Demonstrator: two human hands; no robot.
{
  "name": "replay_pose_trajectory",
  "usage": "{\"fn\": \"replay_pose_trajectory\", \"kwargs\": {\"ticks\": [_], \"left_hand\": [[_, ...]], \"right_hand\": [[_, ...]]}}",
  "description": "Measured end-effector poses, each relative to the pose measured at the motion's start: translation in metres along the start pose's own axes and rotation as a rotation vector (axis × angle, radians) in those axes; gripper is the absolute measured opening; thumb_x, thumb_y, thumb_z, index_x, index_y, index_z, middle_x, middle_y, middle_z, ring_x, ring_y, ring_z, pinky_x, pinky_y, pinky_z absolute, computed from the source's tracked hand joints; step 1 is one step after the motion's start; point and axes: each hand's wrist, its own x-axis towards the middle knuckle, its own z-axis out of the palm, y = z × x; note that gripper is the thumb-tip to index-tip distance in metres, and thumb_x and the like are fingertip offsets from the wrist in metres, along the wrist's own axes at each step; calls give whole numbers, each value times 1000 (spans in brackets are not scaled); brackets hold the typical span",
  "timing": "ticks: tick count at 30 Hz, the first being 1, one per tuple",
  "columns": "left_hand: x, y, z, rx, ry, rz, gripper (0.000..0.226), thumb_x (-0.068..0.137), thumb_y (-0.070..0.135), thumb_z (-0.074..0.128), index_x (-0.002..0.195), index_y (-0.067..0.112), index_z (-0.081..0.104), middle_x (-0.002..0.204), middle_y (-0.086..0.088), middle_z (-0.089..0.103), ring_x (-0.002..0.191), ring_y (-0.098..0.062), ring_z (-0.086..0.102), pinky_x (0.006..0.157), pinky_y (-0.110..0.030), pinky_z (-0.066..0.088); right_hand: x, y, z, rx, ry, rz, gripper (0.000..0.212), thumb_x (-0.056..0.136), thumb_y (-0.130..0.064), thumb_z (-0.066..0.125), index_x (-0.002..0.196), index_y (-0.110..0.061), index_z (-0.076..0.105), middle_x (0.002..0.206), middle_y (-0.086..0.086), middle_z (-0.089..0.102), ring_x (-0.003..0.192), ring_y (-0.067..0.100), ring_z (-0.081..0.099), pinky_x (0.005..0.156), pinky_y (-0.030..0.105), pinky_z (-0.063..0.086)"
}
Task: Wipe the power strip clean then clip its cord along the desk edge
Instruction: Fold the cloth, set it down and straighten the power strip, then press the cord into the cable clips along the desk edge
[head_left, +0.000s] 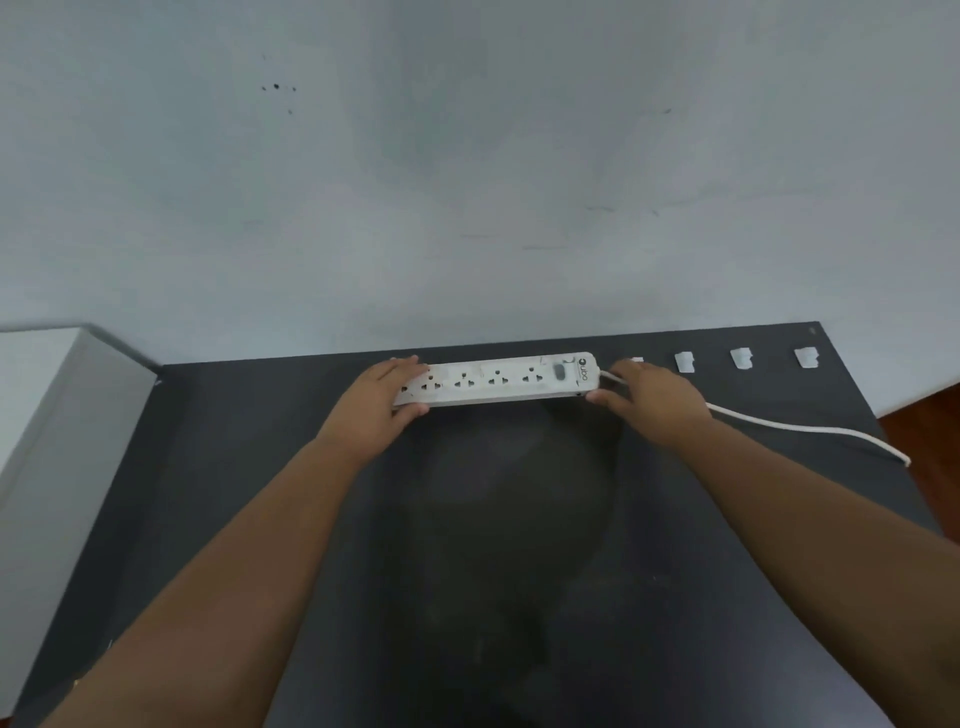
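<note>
Gripping both ends of a white power strip (493, 383), a person steadies it near the far edge of a dark desk (260, 519), close to the pale wall (467, 156). At far left, a white box-like unit (57, 415) stands beside the desk, well apart from the work. Next, the left hand (382, 397) is clamped on the strip's left end, fingers over the top and thumb under the near side. The strip itself lies flat and lengthwise, sockets up, its casing visibly smudged; it looks rigid, light and smooth-sided, so the short ends or long sides appear the safest holds, away from the switch. The right hand (652, 402) closes on the right end, where the cord (810, 428) leaves the casing, thumb against the near corner. That cord, probably springy and pliable, trails rightward across the desk and drops over its right edge. Along the far edge, a row of small white clips (743, 358) sits to the right of the strip, one partly hidden behind the right hand. No cloth is in view, and nothing else stands in the way.
</note>
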Motion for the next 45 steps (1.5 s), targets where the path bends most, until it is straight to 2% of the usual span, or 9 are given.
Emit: {"fn": "replay_pose_trajectory", "kwargs": {"ticks": [10, 16, 20, 25, 28, 32, 36, 40, 45], "left_hand": [[46, -24, 25, -65, 129, -75, 41, 82, 24, 73, 121, 16, 64, 130, -5, 50, 117, -18, 52, 104, -28, 38], [44, -8, 51, 47, 337, -119, 21, 83, 12, 62, 102, 15, 71, 96, -7, 62, 93, -31, 58, 86, -44, 51], [53, 62, 74, 39, 202, 195, 39, 78, 12, 49, 111, 15, 69, 107, -5, 69, 103, -30, 60, 97, -39, 45], [60, 148, 113, -33, -24, 73, 60, 92, 21, 46, 148, 12, 28, 157, -6, 27, 144, -25, 24, 120, -39, 17], [58, 154, 123, 93, -121, -54, 67, 98, 35, 34, 153, 18, 1, 162, 4, -2, 149, -16, -2, 121, -44, 1], [57, 154, 119, 161, -170, -51, 65, 99, 41, 25, 152, 21, -7, 161, 6, -10, 148, -14, -8, 120, -47, -3], [67, 168, 114, 145, -141, -140, 66, 97, 42, 32, 152, 15, 8, 162, -2, 6, 149, -21, 6, 121, -47, 4], [100, 207, 103, -32, 10, -148, 49, 92, 32, 47, 138, 14, 45, 136, -11, 47, 123, -32, 43, 107, -41, 35], [147, 246, 109, 48, -194, 61, 33, 93, 28, 53, 124, 18, 62, 122, -9, 58, 114, -28, 53, 91, -38, 46]], "right_hand": [[54, -8, 28, 94, 114, 101, 36, 83, -49, 63, 108, -26, 55, 118, 3, 56, 96, 29, 61, 75, 37, 49], [57, -10, 37, 145, 157, 126, 34, 80, -49, 67, 105, -26, 62, 116, 1, 52, 90, 27, 62, 75, 35, 49], [60, -12, 32, 141, 118, 128, 36, 80, -47, 66, 108, -25, 63, 115, 1, 51, 92, 26, 62, 77, 36, 51], [64, -3, 17, 65, -18, 49, 32, 91, -16, 53, 119, -29, 61, 123, 7, 52, 107, 28, 58, 88, 38, 49], [57, 14, 2, 26, -93, 16, 44, 89, -11, 48, 127, -33, 55, 127, 6, 57, 117, 26, 53, 96, 39, 47], [29, 60, -14, 64, -25, 106, 23, 91, -26, 54, 113, -28, 60, 113, 5, 67, 105, 27, 60, 87, 40, 51], [2, 105, -16, 83, 72, 138, 22, 91, -35, 56, 110, -32, 66, 103, 2, 71, 98, 27, 62, 84, 39, 50], [-3, 115, 0, -29, 222, 65, 24, 91, -35, 57, 112, -35, 67, 87, 2, 68, 94, 31, 58, 74, 35, 35], [-4, 115, 6, -63, 279, 32, 24, 90, -33, 58, 112, -34, 68, 84, 2, 67, 86, 30, 57, 71, 34, 31]]}}
